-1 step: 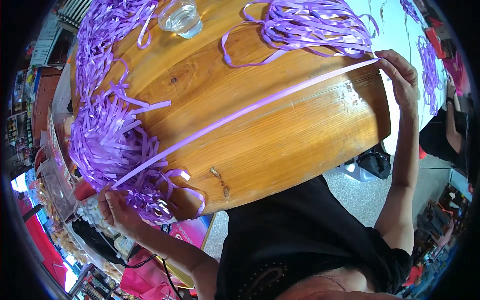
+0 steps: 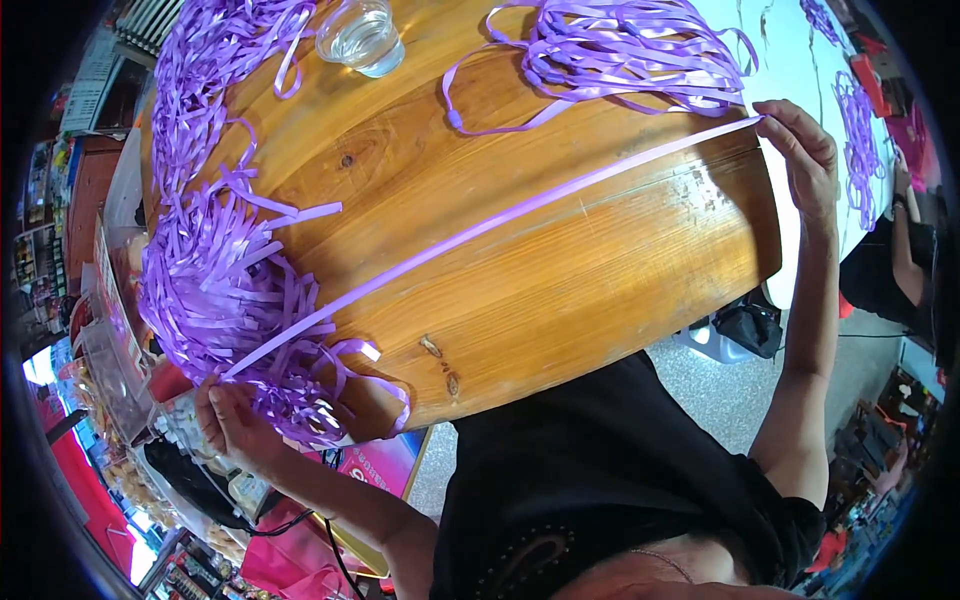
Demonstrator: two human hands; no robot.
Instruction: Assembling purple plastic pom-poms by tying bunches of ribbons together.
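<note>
A long purple ribbon (image 2: 480, 226) is stretched slantwise over the wooden table (image 2: 560, 300). My left hand (image 2: 236, 420) pinches its near left end, beside a heap of cut purple ribbons (image 2: 225, 285) at the table's left edge. At the far right, past the table's edge, my right hand (image 2: 803, 160) pinches the other end between thumb and fingertips. Between my hands the ribbon looks taut and nearly straight. Beyond it lies a loose bundle of looped purple ribbons (image 2: 630, 55) with small darker joins.
A clear plastic cup (image 2: 368, 45) with clear liquid stands at the table's far side. More purple ribbon loops (image 2: 857, 150) lie on a white marbled surface (image 2: 790, 60) at right. Packed goods crowd the left side. Another person's arm (image 2: 907, 245) shows at far right.
</note>
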